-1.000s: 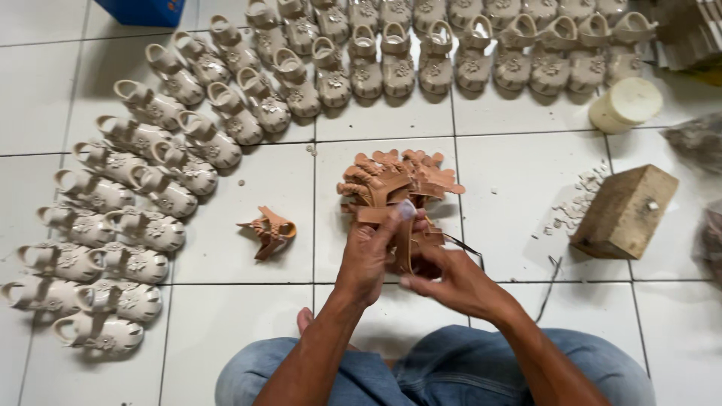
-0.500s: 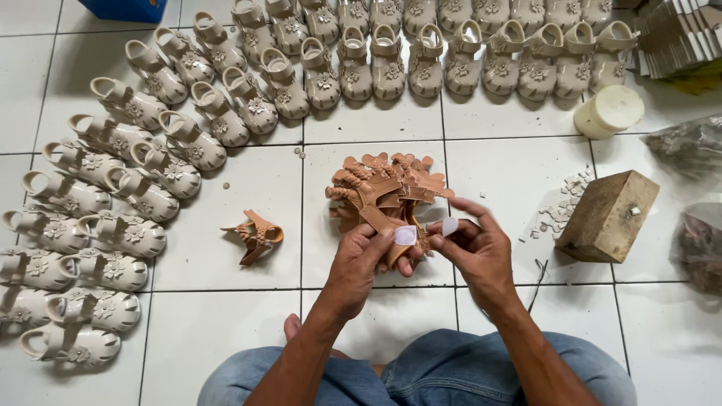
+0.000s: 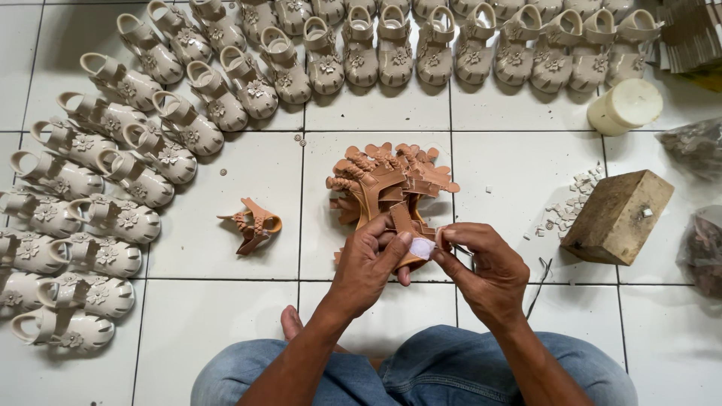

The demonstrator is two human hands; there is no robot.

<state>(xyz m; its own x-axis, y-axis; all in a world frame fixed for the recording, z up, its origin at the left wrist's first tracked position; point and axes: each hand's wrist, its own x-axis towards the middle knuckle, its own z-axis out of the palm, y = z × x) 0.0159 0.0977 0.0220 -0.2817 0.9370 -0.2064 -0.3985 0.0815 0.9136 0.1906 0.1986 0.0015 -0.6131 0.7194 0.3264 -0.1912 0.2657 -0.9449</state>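
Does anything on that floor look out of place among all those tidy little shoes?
Yes. One tan sandal upper lies tipped on its side, alone on the tile, apart from the tan pile and the neat cream rows. Small pale scraps are scattered beside the wooden block.

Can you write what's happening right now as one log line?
left hand: holds tan sandal strap | right hand: pinches small white patch | tan sandal pile: behind

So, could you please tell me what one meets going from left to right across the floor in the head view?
Cream sandals → lone tan sandal upper → left hand → right hand → wooden block → clear bags.
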